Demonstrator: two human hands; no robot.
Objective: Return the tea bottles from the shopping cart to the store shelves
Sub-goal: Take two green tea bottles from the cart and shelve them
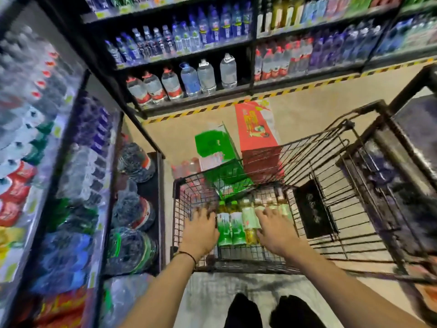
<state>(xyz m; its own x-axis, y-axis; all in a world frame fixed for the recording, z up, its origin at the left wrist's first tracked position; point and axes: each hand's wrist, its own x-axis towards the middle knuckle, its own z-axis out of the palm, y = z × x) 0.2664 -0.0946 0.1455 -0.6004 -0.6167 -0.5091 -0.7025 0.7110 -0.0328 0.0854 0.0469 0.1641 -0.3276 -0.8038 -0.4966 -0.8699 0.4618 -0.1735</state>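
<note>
Tea bottles (pixel 230 229) are lying side by side on the floor of the shopping cart (pixel 189 200), towards its near end, caps pointing away; none is looking lifted, so I am judging the job as barely begun, with the whole row waiting to be shelved. Two are wearing green labels; those to their right are showing pale labels over yellow tea. The left hand (pixel 201 230) is reaching in at the row's left end; the right hand (pixel 274 228) is coming down over its right end; both are keeping fingers spread and fairly straight, gripping nothing I can make out, though blur is hiding whether they are touching. Shelves (pixel 189 59) at the far side are carrying water bottles (pixel 205 76); a green box (pixel 216 143) and a red box (pixel 256 133) are standing beyond the cart's far end.
</note>
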